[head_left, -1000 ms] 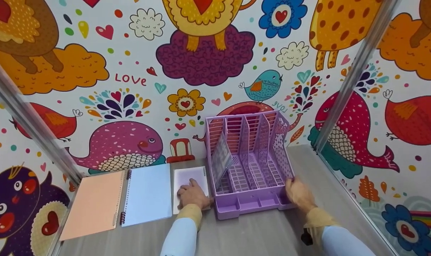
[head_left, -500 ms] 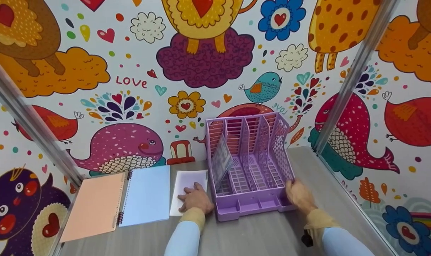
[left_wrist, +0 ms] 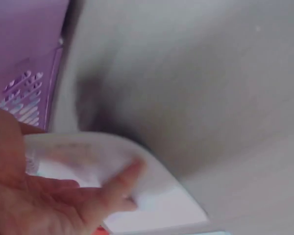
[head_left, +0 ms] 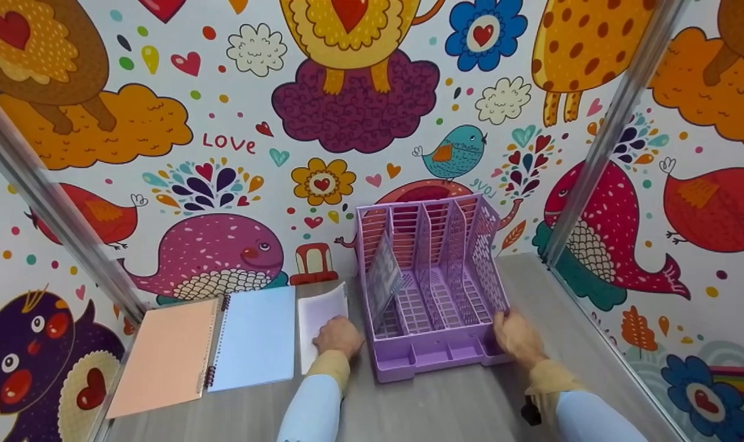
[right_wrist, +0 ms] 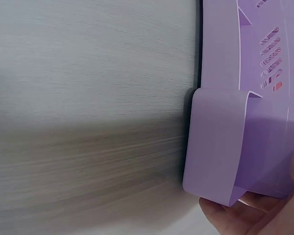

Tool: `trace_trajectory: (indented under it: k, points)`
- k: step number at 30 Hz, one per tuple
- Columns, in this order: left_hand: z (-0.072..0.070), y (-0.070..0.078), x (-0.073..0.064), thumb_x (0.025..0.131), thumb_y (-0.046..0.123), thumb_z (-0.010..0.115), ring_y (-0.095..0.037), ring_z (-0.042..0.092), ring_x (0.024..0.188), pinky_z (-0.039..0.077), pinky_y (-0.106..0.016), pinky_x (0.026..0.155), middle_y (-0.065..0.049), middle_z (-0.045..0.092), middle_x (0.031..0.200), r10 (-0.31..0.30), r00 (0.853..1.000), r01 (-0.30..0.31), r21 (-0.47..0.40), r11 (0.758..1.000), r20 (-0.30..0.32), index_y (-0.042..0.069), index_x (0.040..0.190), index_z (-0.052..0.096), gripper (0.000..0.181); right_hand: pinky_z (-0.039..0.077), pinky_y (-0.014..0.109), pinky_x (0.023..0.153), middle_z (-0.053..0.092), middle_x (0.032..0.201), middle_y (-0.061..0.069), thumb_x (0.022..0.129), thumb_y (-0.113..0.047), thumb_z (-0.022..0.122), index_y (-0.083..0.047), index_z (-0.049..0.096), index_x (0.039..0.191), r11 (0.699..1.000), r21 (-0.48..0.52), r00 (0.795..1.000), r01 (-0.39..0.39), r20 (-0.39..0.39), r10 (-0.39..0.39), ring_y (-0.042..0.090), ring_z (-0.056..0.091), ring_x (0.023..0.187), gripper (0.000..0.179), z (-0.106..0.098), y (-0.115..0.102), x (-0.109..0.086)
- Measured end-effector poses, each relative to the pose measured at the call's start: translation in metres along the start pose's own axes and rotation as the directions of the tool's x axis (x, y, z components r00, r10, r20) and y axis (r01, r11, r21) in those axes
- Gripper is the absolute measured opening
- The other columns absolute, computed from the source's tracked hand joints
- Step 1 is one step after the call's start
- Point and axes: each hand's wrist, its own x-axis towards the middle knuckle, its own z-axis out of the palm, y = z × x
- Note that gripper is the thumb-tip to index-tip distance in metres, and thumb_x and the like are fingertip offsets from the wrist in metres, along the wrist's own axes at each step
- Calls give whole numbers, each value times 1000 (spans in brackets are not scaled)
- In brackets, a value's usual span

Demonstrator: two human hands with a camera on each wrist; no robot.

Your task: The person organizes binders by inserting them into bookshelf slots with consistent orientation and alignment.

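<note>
At the center-bottom of the head view, the left hand (head_left: 338, 336) pinches the right edge of the pale lilac booklet (head_left: 315, 312), whose limp, bowed cover could slip or crease if only that edge bears the lift. The right hand (head_left: 519, 337) grips the lower-right corner of the purple organizer (head_left: 444, 362); should it loosen, a bump might shift the rack. Half a second ago the booklet lay flat beneath spread fingers; now its right side curls up off the bench (head_left: 237, 417).
</note>
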Motion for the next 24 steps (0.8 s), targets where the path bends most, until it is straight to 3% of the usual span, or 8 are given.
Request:
trace_trajectory:
  k: [3, 7, 10, 14, 16, 19, 24]
  points:
    - [-3, -1, 2, 94, 20, 80, -44, 76, 106, 58, -69, 103, -24, 80, 110, 9, 1000, -8, -39, 999, 11, -5, 109, 75, 29, 51, 66, 115, 63, 138, 33, 117, -40, 29, 12, 43, 156, 1000, -2, 1000, 3, -4, -3, 43, 63, 116, 66, -2, 0, 0]
    - [-11, 0, 4, 93, 16, 78, -48, 77, 109, 58, -68, 102, -28, 80, 114, -10, 1000, 11, -111, 994, 17, -5, 108, 75, 26, 51, 69, 115, 64, 140, 40, 116, -37, 30, 14, 48, 149, 999, -28, 998, 35, -49, -36, 55, 67, 124, 63, -2, -1, 0]
    - [-18, -1, 4, 93, 14, 73, -51, 75, 116, 59, -66, 104, -33, 77, 122, -55, 998, 60, -187, 980, 28, -10, 120, 69, 36, 51, 69, 114, 63, 141, 42, 115, -35, 31, 15, 50, 146, 999, -37, 997, 38, -66, -40, 58, 67, 128, 62, -1, -1, 0]
    - [-26, -4, 4, 93, 17, 75, -51, 70, 120, 59, -64, 108, -38, 65, 131, -141, 988, 151, -317, 936, 56, -15, 141, 52, 62, 50, 68, 117, 62, 144, 40, 116, -37, 31, 14, 48, 151, 1000, -24, 999, 19, -49, -20, 54, 66, 127, 64, -2, 0, 0]
    - [-27, -7, 3, 93, 18, 76, -50, 69, 118, 59, -63, 108, -39, 61, 133, -177, 983, 181, -368, 912, 47, -16, 146, 48, 69, 50, 69, 117, 62, 146, 41, 116, -37, 31, 14, 47, 152, 1000, -21, 999, 18, -46, -19, 55, 66, 129, 65, -2, -1, 0]
    - [-27, -11, 0, 92, 17, 76, -49, 70, 113, 60, -63, 105, -39, 61, 131, -206, 979, 189, -400, 897, 1, -16, 143, 50, 66, 50, 69, 119, 62, 146, 41, 117, -37, 31, 15, 46, 153, 1000, -22, 999, 17, -37, -18, 55, 66, 130, 65, -2, -1, -1]
    - [-23, -14, -5, 93, 13, 76, -49, 72, 109, 61, -63, 102, -36, 65, 124, -193, 979, 152, -393, 907, -68, -16, 132, 60, 51, 50, 68, 119, 63, 145, 38, 118, -38, 31, 14, 45, 155, 1000, -14, 1000, 6, -15, -6, 49, 66, 125, 66, -2, -2, -3]
